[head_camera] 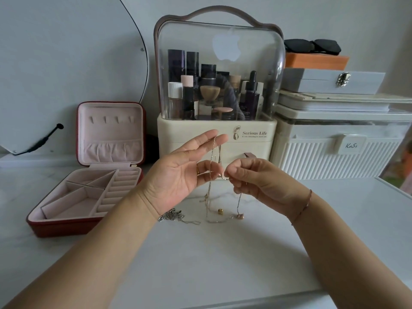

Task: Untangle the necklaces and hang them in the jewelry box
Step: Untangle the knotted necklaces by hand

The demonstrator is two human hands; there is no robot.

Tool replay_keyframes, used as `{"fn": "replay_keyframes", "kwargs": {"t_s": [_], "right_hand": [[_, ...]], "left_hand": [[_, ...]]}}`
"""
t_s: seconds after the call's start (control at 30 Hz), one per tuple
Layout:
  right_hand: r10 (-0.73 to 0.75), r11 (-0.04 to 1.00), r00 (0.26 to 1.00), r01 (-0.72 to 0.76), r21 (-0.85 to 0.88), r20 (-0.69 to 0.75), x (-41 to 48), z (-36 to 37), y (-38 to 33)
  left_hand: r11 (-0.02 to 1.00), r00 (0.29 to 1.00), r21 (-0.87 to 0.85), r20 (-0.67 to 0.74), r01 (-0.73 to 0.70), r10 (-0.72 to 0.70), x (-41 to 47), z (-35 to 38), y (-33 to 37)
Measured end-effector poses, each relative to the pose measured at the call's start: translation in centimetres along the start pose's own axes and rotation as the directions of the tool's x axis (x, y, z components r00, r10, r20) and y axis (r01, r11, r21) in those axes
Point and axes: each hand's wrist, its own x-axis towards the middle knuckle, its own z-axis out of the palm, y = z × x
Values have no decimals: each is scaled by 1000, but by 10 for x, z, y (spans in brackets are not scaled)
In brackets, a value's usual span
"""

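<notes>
Head view: fine gold-toned necklaces (209, 188), tangled, small pendants (240, 216).

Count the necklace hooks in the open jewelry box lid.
4. One row across the upper lid of the jewelry box: leftmost hook, second hook, third hook, rightmost hook. All bare; none seems hidden.
</notes>
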Motion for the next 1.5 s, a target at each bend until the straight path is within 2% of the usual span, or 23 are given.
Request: {"fn": "replay_keyframes", "kwargs": {"t_s": [0.1,0.23,0.4,0.6,0.93,1.0,1.1,1.2,1.27,1.37,1.5], "right_hand": [[15,1000,1000,-15,19,22,1,-2,2],[122,992,991,-123,9,49,1,1,4],[139,990,986,-139,-10,93,0,5,6],[107,990,994,-108,94,16,3,3,7],[88,986,994,-79,144,-59,3,-1,0],[77,996,993,-71,60,-92,3,-2,2],[49,977,995,-67,-204,-92,4,3,8],[69,963,997,-63,-264,15,4,9,11],[87,956,996,-76,-282,27,4,10,11],[90,963,996,-87,-256,1,4,9,11],[76,996,989,-82,-42,-126,3,1,7]], "left_hand": [[999,1000,53,-2,12,-12,-1,1,0],[996,998,78,49,34,-38,-2,5,0],[997,984,15,159,78,-79,-4,7,0],[996,985,0,151,86,-85,-3,4,0],[996,995,24,-55,83,-82,0,-2,2],[996,994,43,-78,77,-73,0,-3,2],[998,997,28,-51,54,-52,-1,-2,2],[998,998,-36,43,50,-48,-2,1,1],[996,996,-64,77,59,-54,-2,2,0],[996,996,-77,82,48,-42,-3,3,1],[996,996,-93,-84,3,-11,-1,2,5]]}}
